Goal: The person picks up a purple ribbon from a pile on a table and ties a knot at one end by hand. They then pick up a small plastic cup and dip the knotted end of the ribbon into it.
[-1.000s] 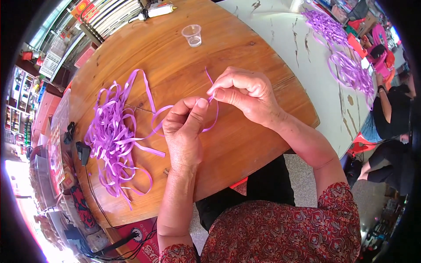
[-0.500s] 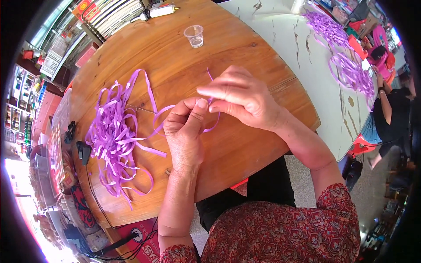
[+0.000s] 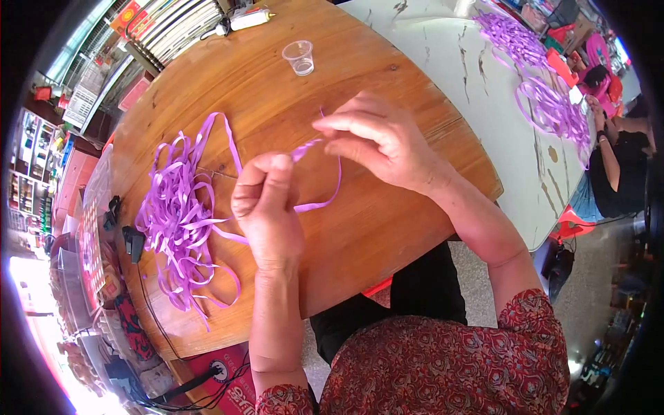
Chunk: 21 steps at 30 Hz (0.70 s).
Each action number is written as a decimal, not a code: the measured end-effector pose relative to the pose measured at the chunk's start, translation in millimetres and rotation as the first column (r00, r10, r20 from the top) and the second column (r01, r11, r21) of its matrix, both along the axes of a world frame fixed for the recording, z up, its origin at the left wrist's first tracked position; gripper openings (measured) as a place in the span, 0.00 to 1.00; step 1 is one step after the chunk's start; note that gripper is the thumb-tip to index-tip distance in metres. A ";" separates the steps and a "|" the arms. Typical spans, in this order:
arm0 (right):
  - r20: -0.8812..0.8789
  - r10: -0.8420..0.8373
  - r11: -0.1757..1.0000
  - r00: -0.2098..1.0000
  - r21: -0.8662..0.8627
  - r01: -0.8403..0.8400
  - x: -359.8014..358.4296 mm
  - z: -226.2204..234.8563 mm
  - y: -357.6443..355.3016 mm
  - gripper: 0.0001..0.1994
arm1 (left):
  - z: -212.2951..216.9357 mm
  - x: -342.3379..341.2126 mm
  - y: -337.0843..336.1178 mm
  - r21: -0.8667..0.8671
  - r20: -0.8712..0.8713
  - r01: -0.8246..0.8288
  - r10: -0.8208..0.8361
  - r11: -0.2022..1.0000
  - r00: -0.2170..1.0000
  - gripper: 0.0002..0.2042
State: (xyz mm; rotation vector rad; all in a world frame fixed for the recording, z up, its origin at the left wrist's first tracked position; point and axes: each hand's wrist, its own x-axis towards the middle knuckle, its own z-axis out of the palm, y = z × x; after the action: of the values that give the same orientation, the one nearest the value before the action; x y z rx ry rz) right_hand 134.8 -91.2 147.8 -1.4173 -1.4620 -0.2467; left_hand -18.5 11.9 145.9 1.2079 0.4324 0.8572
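Observation:
A purple ribbon [image 3: 306,149] runs as a short twisted length between my two hands above the wooden table. My left hand [image 3: 266,207] is closed, pinching the ribbon between thumb and bent forefinger. At the other end of the twist, the thumb and fingers of my right hand [image 3: 387,142] close on the ribbon; its fingertips are slightly blurred. A loose strand hangs in a curve below and between the hands. To the left lies a tangled heap of the same purple ribbon [image 3: 180,214], with one loop reaching toward my left hand.
A clear plastic cup [image 3: 299,58] stands on the wooden table [image 3: 387,256] at the back. A white glue gun [image 3: 247,19] lies at the far edge. Black cables [image 3: 149,304] run along the left edge. More purple ribbon covers part of a white table [image 3: 443,69], where another person [image 3: 612,166] sits.
My left hand has moved left, away from the right hand, and a twisted stretch of ribbon now shows between them. My right hand has shifted slightly upward.

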 end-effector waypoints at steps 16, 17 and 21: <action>-0.530 0.328 0.720 0.782 -0.395 -0.571 -17.3 -5.4 4.9 0.06 | 22.7 -20.1 29.5 -0.240 0.734 0.433 -0.130 0.869 0.667 0.09; -0.528 0.334 0.719 0.781 -0.393 -0.574 -7.2 -3.5 4.6 0.06 | 22.0 -22.6 38.4 -0.272 0.746 0.389 -0.062 0.880 0.663 0.09; -0.617 0.175 0.829 0.767 -0.328 -0.453 21.5 17.7 -5.0 0.08 | 18.0 -35.8 64.1 -0.188 0.764 0.298 -0.052 0.936 0.643 0.08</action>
State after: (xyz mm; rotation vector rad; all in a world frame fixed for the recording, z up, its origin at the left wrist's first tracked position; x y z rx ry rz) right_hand 156.3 -96.2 165.5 -1.3976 -1.2606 0.7489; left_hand -54.3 76.0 163.9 0.5084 -0.2432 0.9954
